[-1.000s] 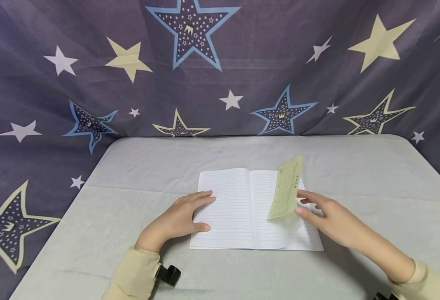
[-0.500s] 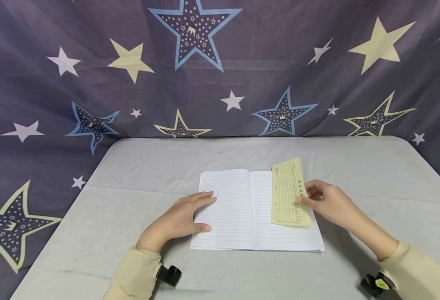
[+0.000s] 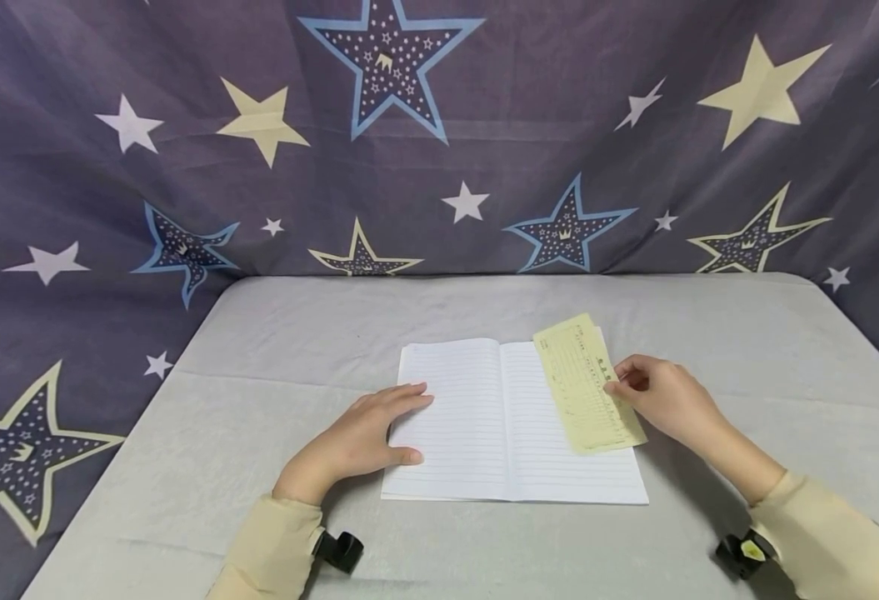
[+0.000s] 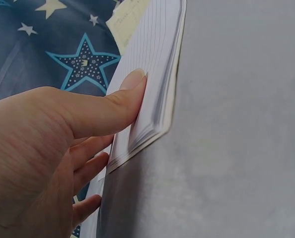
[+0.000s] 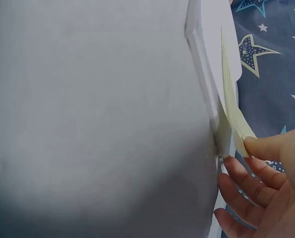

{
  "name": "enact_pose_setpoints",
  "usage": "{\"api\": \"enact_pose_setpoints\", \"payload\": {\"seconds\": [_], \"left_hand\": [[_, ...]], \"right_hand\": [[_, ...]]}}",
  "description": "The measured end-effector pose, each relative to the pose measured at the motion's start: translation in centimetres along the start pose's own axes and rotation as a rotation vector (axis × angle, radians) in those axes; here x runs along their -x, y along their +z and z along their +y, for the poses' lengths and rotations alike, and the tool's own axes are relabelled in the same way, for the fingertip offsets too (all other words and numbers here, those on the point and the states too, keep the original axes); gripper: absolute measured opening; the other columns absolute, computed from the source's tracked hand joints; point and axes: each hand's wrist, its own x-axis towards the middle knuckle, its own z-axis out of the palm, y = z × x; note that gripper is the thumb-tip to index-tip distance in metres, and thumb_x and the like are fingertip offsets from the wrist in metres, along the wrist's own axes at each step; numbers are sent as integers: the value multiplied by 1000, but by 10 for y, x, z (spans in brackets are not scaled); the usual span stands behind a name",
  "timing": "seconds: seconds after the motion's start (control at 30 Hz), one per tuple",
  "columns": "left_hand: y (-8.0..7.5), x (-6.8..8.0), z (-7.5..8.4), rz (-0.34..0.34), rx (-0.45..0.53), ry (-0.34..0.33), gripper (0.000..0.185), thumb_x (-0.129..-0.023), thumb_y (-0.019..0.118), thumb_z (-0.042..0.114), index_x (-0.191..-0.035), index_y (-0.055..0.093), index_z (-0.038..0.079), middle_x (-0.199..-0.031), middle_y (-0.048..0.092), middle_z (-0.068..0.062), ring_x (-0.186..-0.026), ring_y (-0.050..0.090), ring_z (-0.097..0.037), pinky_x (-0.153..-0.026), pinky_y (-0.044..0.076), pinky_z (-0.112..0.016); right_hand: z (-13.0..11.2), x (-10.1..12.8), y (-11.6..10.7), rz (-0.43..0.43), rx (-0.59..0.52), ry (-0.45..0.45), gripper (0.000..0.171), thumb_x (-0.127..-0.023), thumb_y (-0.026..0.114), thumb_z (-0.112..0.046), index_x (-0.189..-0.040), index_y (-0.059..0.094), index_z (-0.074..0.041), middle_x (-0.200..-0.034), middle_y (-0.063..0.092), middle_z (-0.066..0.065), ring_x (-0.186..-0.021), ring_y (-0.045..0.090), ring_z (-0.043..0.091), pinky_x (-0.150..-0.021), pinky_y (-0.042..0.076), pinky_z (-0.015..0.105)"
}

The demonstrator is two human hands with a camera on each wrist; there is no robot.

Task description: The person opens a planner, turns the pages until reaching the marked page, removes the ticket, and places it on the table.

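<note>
A lined notebook (image 3: 450, 425) lies spread on the table, its white pages facing up. My left hand (image 3: 360, 433) rests on the left page with thumb and fingers apart; in the left wrist view the thumb (image 4: 110, 111) lies along the page edge. My right hand (image 3: 667, 400) pinches a pale yellow printed slip (image 3: 585, 387) by its right edge, between thumb and fingertips. The slip slants over the right page, its top tilted left. In the right wrist view the slip (image 5: 231, 101) appears nearly edge-on and slightly bent, close above the notebook.
A grey cloth covers the table (image 3: 319, 325). Behind it hangs a dark curtain (image 3: 424, 242) printed with stars. Black wrist cameras sit at the left cuff (image 3: 340, 552) and the right cuff (image 3: 742, 557).
The right hand now pinches the slip at its edge, and the slip has swung from upright and turned away to lying slanted over the right page. My left hand has stayed in place.
</note>
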Motion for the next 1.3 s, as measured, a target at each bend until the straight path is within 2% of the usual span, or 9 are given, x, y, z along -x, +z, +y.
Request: {"api": "enact_pose_setpoints", "payload": {"seconds": [0.2, 0.53, 0.77, 1.07, 1.3], "left_hand": [[1, -1, -1, -1, 0, -4, 72, -83, 80, 32, -146, 50, 12, -155, 39, -8, -143, 33, -34, -116, 23, -55], [1, 0, 0, 7, 9, 9, 71, -82, 80, 28, -145, 51, 10, -155, 40, -10, -142, 34, -35, -116, 23, -55], [1, 0, 0, 10, 9, 16, 71, -82, 80, 29, -145, 51, 9, -155, 40, -10, -142, 34, -35, -116, 24, -56], [0, 0, 1, 0, 14, -1, 72, -82, 80, 29, -145, 51, 10, -155, 39, -10, -143, 33, -35, -116, 23, -55], [-1, 0, 2, -2, 6, 11, 72, -82, 81, 28, -145, 51, 9, -155, 39, -11, -143, 33, -34, -116, 23, -56]], "right_hand": [[7, 0, -9, 18, 10, 13, 21, -94, 68, -24, -98, 71, -4, -85, 70, 5, -75, 62, 20, -64, 47, 38], [37, -9, -30, 95, -53, 70, 32, -97, 63, -27, -100, 69, 5, -88, 71, 16, -77, 62, 22, -66, 46, 33], [66, -17, -43, 150, -5, 127, 38, -98, 60, -28, -103, 67, 10, -97, 68, 28, -86, 62, 38, -68, 45, 38], [86, -22, -50, 89, 63, 192, 41, -98, 59, -29, -102, 65, 11, -92, 67, 25, -78, 59, 33, -61, 42, 36], [85, -22, -55, 36, 78, 204, 47, -97, 60, -30, -110, 62, 16, -98, 65, 32, -84, 61, 41, -65, 47, 43]]}}
